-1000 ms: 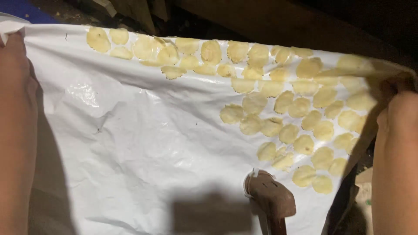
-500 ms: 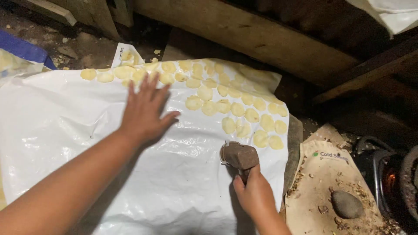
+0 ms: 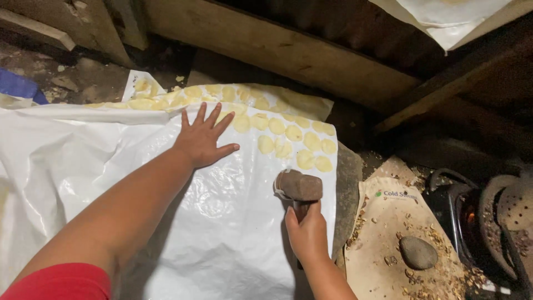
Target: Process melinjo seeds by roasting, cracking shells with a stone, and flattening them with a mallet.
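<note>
Left hand: the left hand [image 3: 201, 141] lies flat with fingers spread wide, pressing on the white plastic sheet [image 3: 233, 233], gripping nothing.
Right hand: the right hand [image 3: 307, 238] is wrapped tight around the handle of one brown mallet [image 3: 299, 187], whose head sits just above the knuckles.
Discs: pale yellow dough discs [image 3: 293, 133], roughly two dozen (edges overlap, so no exact count), fan out beyond the left fingertips.
Stone: one grey stone [image 3: 418, 253] lies right of the mallet hand.
Package: one tan paper bag [image 3: 388, 222] lies flat under the stone, with a small green-and-blue label near its top.
</note>
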